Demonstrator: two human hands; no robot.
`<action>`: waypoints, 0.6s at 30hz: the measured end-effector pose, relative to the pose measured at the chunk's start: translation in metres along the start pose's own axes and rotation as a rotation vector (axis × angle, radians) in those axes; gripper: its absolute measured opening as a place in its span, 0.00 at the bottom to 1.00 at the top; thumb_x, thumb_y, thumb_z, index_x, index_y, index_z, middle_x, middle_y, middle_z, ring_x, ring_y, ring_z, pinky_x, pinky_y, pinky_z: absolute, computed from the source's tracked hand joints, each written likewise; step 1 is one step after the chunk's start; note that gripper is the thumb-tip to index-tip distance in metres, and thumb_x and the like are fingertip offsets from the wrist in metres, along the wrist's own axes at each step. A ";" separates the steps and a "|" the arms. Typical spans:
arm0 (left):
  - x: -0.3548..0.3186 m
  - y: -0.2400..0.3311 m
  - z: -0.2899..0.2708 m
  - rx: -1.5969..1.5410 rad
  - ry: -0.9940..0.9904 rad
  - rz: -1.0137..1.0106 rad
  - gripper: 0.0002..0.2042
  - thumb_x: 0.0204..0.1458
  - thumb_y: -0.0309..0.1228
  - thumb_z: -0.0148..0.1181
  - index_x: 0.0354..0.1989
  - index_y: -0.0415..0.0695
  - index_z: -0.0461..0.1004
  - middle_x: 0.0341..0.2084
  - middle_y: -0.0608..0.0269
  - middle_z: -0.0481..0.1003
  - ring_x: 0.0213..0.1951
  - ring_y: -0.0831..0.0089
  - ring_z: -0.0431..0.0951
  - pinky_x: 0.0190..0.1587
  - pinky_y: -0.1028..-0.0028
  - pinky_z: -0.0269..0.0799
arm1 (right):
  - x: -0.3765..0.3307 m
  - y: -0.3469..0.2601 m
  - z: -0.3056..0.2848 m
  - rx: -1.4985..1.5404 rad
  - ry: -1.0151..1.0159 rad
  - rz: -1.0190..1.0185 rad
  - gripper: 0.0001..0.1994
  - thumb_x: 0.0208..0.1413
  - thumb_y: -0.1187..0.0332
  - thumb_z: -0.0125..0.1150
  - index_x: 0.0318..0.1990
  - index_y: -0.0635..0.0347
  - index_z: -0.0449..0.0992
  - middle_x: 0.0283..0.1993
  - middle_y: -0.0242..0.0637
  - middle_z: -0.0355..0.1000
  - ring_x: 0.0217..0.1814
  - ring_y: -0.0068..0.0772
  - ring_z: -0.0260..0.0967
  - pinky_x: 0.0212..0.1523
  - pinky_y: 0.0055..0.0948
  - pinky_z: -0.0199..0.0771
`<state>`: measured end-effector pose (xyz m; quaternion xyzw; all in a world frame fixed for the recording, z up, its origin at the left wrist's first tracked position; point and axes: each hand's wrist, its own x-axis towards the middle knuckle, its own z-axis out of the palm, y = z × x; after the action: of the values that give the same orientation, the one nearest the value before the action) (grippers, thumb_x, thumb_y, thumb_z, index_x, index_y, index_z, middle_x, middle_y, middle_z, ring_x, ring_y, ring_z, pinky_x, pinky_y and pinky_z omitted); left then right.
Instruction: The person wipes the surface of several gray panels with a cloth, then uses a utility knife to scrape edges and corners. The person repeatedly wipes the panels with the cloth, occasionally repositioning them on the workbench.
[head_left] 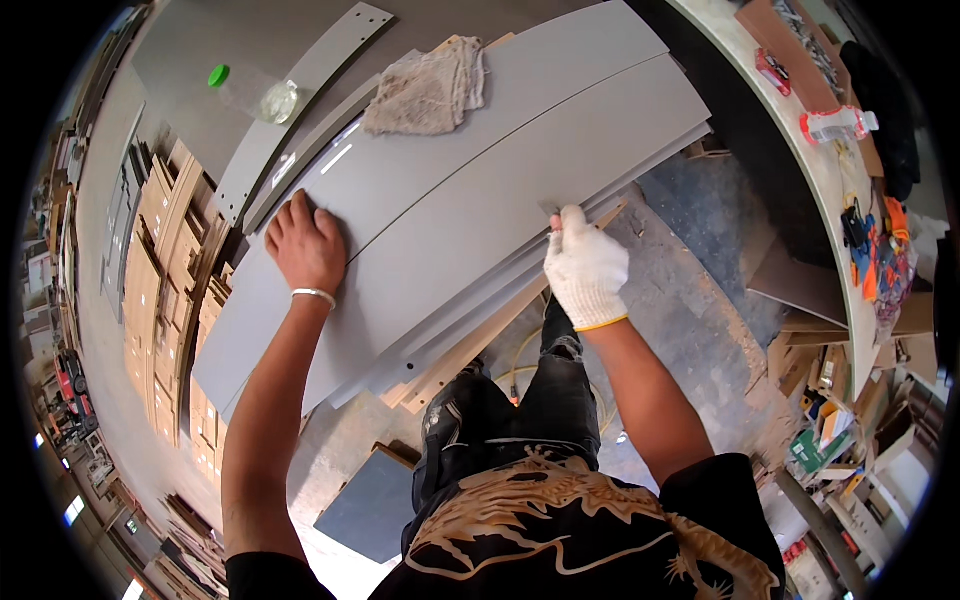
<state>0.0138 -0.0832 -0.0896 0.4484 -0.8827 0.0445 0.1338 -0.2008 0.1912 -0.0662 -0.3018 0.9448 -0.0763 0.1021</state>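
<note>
Head view: two grey panels lie side by side under both hands, long axis slanting from lower left to upper right.

The far panel (470, 125) sits beyond the seam; the left hand (305, 243) lies palm-down on it near its left end, fingers loosely spread, with nothing visible in its grasp. The near panel (480, 215) is closer to the body, and the gloved right hand (587, 262) is at its near long edge, right of the middle, fingers curled in; whether they pinch the small dark sliver (549, 207) at the fingertips I cannot tell. A rag (428, 88) rests beyond, on the far panel's far side.
</note>
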 end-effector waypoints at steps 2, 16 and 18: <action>0.001 -0.002 0.001 -0.015 0.025 0.009 0.23 0.62 0.39 0.49 0.63 0.43 0.69 0.56 0.52 0.73 0.61 0.52 0.68 0.69 0.52 0.53 | -0.025 -0.028 0.011 0.032 0.010 -0.007 0.13 0.68 0.54 0.53 0.40 0.52 0.71 0.23 0.42 0.77 0.26 0.53 0.78 0.28 0.50 0.77; -0.016 -0.058 -0.032 -0.162 -0.280 0.444 0.38 0.62 0.58 0.52 0.78 0.56 0.53 0.79 0.46 0.45 0.78 0.42 0.42 0.75 0.39 0.34 | -0.119 -0.135 0.023 0.178 -0.105 0.060 0.14 0.71 0.54 0.47 0.45 0.54 0.73 0.35 0.50 0.81 0.40 0.57 0.80 0.42 0.53 0.78; -0.023 -0.078 -0.045 -0.093 -0.303 0.617 0.38 0.62 0.61 0.50 0.78 0.58 0.54 0.79 0.46 0.45 0.78 0.42 0.42 0.75 0.36 0.33 | -0.097 -0.102 0.020 0.207 -0.063 0.122 0.16 0.72 0.53 0.45 0.47 0.54 0.73 0.38 0.52 0.81 0.43 0.58 0.80 0.44 0.54 0.77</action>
<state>0.0984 -0.1026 -0.0562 0.1551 -0.9876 -0.0245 0.0018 -0.0623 0.1643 -0.0507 -0.2337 0.9448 -0.1576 0.1668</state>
